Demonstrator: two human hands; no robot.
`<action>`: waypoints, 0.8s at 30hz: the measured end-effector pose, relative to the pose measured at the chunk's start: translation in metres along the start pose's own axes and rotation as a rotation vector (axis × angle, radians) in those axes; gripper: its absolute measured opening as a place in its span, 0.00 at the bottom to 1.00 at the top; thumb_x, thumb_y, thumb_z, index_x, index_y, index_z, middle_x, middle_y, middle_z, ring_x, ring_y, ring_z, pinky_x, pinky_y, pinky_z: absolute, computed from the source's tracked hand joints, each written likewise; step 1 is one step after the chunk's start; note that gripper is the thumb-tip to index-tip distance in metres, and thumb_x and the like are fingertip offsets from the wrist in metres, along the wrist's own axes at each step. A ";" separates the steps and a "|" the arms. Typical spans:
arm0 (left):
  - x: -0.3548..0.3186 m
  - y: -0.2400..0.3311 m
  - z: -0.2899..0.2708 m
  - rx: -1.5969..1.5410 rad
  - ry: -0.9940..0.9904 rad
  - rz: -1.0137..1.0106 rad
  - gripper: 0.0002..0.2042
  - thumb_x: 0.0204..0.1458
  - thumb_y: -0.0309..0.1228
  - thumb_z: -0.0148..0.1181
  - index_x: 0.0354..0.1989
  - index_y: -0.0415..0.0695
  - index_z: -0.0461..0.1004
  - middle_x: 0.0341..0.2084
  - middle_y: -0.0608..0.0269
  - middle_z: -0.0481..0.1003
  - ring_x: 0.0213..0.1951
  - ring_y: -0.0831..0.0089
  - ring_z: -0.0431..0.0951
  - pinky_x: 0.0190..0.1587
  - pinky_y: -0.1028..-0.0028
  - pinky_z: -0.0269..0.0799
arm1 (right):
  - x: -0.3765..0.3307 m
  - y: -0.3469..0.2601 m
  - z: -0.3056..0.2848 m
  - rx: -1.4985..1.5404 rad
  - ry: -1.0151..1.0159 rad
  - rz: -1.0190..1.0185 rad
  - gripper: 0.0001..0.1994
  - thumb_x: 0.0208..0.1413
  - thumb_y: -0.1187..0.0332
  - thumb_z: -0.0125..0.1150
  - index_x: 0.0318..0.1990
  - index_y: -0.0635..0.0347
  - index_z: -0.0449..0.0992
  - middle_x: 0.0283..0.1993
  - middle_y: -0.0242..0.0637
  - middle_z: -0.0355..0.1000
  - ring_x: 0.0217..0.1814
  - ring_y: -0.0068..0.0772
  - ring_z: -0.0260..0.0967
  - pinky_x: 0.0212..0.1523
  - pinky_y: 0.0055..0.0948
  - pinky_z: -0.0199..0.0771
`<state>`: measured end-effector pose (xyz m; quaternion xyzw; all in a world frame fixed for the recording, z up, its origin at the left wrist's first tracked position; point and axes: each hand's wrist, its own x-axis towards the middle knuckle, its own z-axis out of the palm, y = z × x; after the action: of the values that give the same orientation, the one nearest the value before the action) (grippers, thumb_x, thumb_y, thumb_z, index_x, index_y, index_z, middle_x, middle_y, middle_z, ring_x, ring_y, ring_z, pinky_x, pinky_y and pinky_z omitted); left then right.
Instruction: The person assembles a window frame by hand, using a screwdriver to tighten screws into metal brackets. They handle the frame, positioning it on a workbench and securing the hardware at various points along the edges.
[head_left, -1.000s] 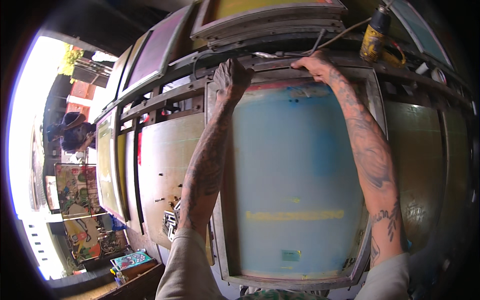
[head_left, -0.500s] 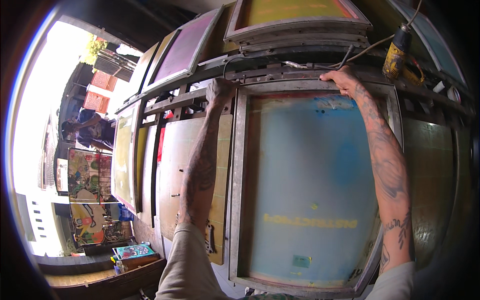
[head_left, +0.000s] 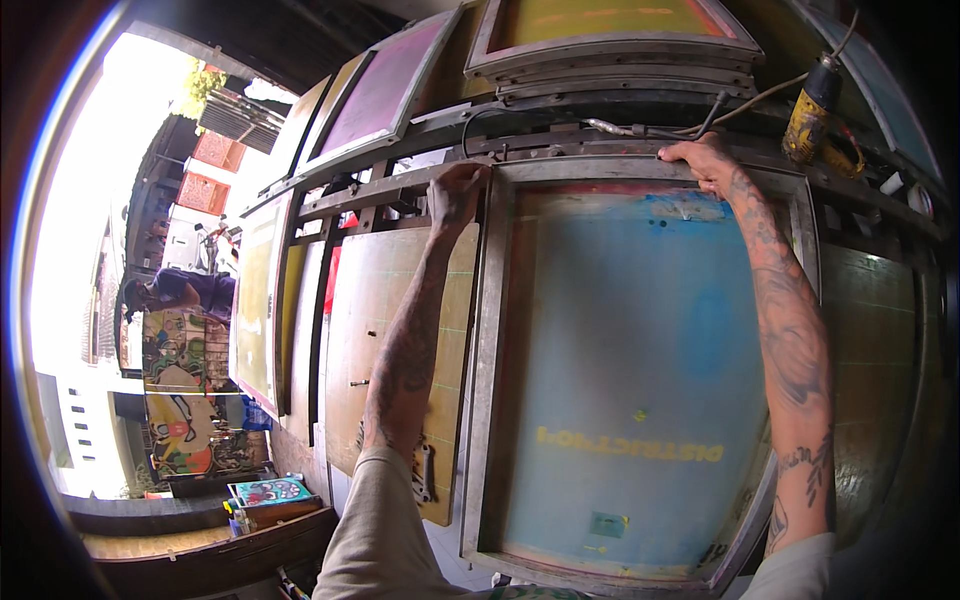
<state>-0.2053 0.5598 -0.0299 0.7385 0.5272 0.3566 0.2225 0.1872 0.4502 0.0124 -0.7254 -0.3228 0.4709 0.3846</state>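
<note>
A silk-screen frame (head_left: 489, 360) with grey metal bars and a bluish mesh (head_left: 620, 350) lies in front of me. Faint yellow lettering shows low on the mesh. My left hand (head_left: 456, 197) is closed at the frame's far left corner, by the dark rail (head_left: 375, 186); whatever its fingers pinch is hidden. At the far bar, right of the middle, my right hand (head_left: 708, 168) curls over the frame, thumb stretched to the left. Just behind that hand a dark lever (head_left: 713, 112) sticks up from the rail.
Wooden boards (head_left: 395, 300) flank the frame, with wrenches (head_left: 428, 474) on the left one. More screens (head_left: 610, 45) stand beyond the rail. A yellow heat gun (head_left: 808, 118) hangs at the far right. Far left, a person (head_left: 190, 292) is near a painted panel (head_left: 185, 400).
The whole scene has shifted slightly right in view. My left hand has turned from a tight fist to a pinch at the frame's corner. My right hand keeps its place on the far bar.
</note>
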 end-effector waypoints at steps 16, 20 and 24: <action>-0.149 0.020 -0.152 0.770 -0.523 -0.286 0.08 0.43 0.40 0.68 0.28 0.53 0.86 0.24 0.63 0.83 0.29 0.65 0.83 0.34 0.65 0.77 | 0.033 0.019 -0.011 -0.075 -0.042 0.017 0.15 0.50 0.56 0.69 0.25 0.58 0.74 0.09 0.21 0.50 0.04 0.17 0.38 0.06 0.25 0.36; -0.199 -0.007 -0.179 0.773 -0.500 -0.375 0.06 0.44 0.40 0.69 0.28 0.55 0.86 0.25 0.65 0.83 0.29 0.65 0.83 0.34 0.65 0.77 | 0.040 0.025 -0.008 -0.067 -0.115 -0.020 0.15 0.51 0.57 0.69 0.24 0.56 0.72 0.09 0.19 0.49 0.04 0.15 0.36 0.07 0.23 0.35; -0.199 -0.017 -0.164 0.774 -0.431 -0.270 0.10 0.43 0.45 0.71 0.29 0.56 0.86 0.26 0.68 0.83 0.30 0.65 0.83 0.38 0.65 0.77 | 0.038 0.025 -0.016 -0.083 -0.043 -0.018 0.16 0.50 0.59 0.71 0.21 0.57 0.72 0.08 0.19 0.51 0.04 0.15 0.37 0.06 0.23 0.37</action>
<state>-0.3791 0.3713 0.0059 0.7492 0.6548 -0.0602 0.0794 0.2181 0.4655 -0.0215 -0.7274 -0.3569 0.4692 0.3513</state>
